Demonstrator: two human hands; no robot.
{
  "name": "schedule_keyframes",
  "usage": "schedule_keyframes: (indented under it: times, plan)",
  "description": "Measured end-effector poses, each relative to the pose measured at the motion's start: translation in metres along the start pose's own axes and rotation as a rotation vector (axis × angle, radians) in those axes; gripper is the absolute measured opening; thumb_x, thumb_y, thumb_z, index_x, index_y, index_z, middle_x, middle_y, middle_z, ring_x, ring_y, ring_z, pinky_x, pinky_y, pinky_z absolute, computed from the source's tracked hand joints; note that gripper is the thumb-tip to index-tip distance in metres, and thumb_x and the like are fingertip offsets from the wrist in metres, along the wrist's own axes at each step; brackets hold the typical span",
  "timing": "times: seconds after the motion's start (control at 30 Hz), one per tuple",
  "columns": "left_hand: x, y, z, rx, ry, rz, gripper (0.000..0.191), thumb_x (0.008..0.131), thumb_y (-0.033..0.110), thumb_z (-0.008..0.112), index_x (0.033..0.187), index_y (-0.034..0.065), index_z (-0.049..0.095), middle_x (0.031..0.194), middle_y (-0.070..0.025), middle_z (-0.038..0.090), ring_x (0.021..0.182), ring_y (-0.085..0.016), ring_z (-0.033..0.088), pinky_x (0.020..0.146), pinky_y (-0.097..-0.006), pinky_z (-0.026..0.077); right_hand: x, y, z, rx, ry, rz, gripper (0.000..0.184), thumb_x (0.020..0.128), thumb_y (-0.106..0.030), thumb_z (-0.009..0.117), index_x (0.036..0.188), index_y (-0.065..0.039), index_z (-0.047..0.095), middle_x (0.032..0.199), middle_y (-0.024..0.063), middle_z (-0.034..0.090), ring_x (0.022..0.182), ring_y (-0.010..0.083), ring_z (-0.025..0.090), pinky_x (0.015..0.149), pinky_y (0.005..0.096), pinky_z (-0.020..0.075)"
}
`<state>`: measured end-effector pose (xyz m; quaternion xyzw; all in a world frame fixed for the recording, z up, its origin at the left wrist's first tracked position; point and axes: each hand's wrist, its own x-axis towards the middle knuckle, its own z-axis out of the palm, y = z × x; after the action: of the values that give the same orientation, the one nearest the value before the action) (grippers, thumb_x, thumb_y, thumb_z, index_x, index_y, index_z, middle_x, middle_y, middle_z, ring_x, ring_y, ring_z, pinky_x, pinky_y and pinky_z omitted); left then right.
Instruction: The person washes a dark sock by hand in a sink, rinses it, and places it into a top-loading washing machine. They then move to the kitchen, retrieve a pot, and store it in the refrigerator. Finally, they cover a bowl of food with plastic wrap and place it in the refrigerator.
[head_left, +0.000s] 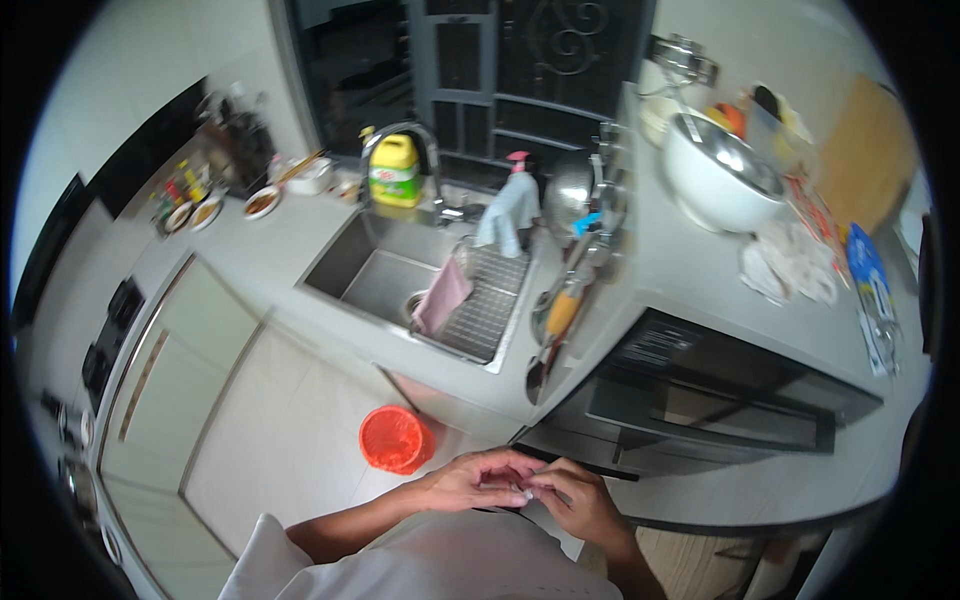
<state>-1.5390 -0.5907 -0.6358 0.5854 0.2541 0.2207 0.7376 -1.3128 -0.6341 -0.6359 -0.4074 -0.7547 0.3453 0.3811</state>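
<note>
My left hand (469, 480) and my right hand (577, 499) meet close in front of my body, at waist height. Between their fingertips is a small whitish piece (527, 493), mostly covered by the fingers; it is too small to say what it is. The left thumb and curled fingers hold it from one side, and the right fingers pinch it from the other. On the floor beyond my left wrist stands an orange-red waste bin (396, 441) with a liner of similar colour.
Ahead is a steel sink (360, 277) with a pink cloth (444, 296) over its divider and a faucet (435, 161). A yellow-green detergent jug (394, 172) stands behind. Rightward, a white bowl (697, 176) and crumpled white cloth (787, 259) rest above a black built-in appliance (720, 397).
</note>
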Motion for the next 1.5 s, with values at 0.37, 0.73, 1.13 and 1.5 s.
schedule_keyframes:
  times: [0.37,0.73,1.13,1.5]
  plan:
    - [-0.079,-0.043,-0.003,0.077,0.299,-0.251,0.031,0.094,-0.001,0.058,0.125,0.0051,0.06,0.101,-0.0034,0.061,0.089,-0.012,0.062,0.083,-0.0259,0.053,0.021,0.032,0.07,0.261,-0.058,0.117,0.011,0.087,0.007,0.061,0.096,0.005,0.067,0.093,0.0093,0.061,0.077,0.0136,0.065,0.07,0.0252,0.054]
    - [-0.22,-0.064,-0.066,0.112,0.443,-0.105,0.023,0.096,0.007,0.058,0.118,0.0018,0.063,0.101,-0.0043,0.059,0.09,-0.012,0.06,0.085,-0.0286,0.051,0.06,-0.022,0.207,0.634,0.031,0.361,0.012,0.09,0.003,0.063,0.102,0.005,0.064,0.086,0.0078,0.067,0.075,0.0121,0.065,0.072,0.0259,0.0554]
    - [-0.389,-0.071,-0.112,-0.065,0.915,-0.095,0.015,0.096,0.012,0.062,0.104,-0.0009,0.066,0.088,-0.0027,0.066,0.08,-0.009,0.06,0.074,-0.0258,0.052,0.13,-0.126,0.389,0.314,-0.268,-0.09,0.015,0.085,0.002,0.066,0.099,-0.002,0.068,0.094,0.0087,0.065,0.082,0.0191,0.066,0.069,0.0285,0.0525]
    - [-0.463,-0.089,-0.183,-0.219,1.507,0.058,0.005,0.095,0.005,0.061,0.095,-0.0005,0.062,0.086,-0.003,0.065,0.076,-0.009,0.06,0.07,-0.0248,0.052,0.197,-0.122,0.515,0.827,-0.757,0.503,0.023,0.097,-0.016,0.061,0.112,0.001,0.062,0.097,0.0086,0.066,0.082,0.0137,0.066,0.071,0.0262,0.0537]
